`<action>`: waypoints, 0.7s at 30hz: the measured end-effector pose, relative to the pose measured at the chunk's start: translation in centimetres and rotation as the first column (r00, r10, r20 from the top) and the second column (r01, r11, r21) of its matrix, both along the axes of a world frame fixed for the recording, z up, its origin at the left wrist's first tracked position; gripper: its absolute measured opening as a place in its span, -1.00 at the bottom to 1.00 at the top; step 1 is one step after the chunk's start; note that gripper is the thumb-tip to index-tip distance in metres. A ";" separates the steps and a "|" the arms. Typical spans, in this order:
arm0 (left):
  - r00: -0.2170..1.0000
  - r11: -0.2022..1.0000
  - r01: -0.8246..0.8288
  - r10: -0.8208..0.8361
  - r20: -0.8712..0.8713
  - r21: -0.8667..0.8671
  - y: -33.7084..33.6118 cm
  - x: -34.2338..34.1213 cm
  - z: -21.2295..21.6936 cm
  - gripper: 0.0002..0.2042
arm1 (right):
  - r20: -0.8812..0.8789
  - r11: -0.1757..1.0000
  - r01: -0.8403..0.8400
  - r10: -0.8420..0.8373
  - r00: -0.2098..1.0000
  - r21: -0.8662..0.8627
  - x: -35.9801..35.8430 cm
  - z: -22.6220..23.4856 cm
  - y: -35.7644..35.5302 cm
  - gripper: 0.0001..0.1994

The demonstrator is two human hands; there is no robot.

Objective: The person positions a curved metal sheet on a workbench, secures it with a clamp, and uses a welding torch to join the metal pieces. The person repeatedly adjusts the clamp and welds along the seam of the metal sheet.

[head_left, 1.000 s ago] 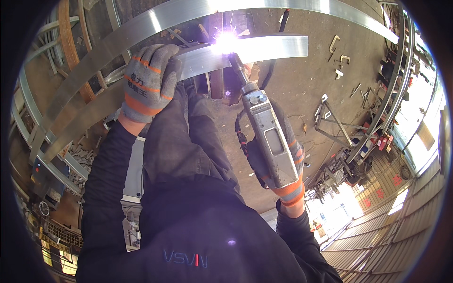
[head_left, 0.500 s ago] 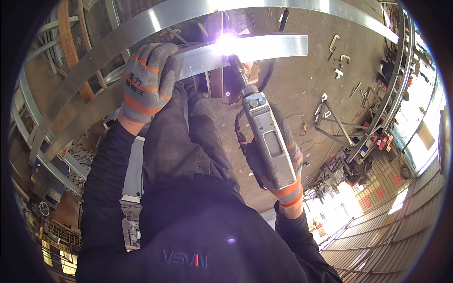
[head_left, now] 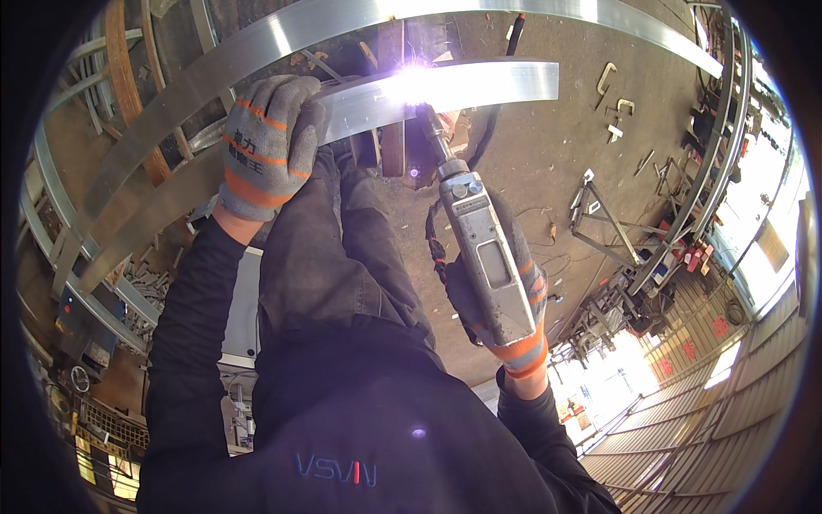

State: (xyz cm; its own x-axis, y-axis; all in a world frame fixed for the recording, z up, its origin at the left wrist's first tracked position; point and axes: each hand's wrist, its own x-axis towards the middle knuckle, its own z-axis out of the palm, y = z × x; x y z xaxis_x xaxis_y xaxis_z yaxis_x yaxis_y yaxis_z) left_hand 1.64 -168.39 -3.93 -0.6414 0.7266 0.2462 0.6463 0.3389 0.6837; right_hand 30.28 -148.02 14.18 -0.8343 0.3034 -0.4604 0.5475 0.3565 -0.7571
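Note:
My left hand, in a grey glove with orange bands, is closed around the left part of a curved shiny metal strip. Gripped in my right hand, gloved the same way, is a boxy grey welding gun. Its nozzle points up at the strip's lower edge. An intense white-violet glare at the nozzle tip washes out the strip around it, so the contact point cannot be made out. Under the strip runs an upright metal bar. Most of my right fingers are hidden behind the gun.
A longer curved metal band arches beyond the strip. Clamps and a metal frame lie on the floor to the right. A dark cable passes near the nozzle. Rusty bars stand at far left.
The gun's nozzle has shifted very slightly right and toward me, and the glare lies a little differently along the strip. My left hand and the strip stay almost where they were.

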 end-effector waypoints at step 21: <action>1.000 1.000 0.015 -0.015 -0.024 -0.008 0.2 -0.2 0.1 -0.71 | 0.026 0.996 -0.019 0.017 1.000 0.087 -0.6 0.4 -0.4 -0.66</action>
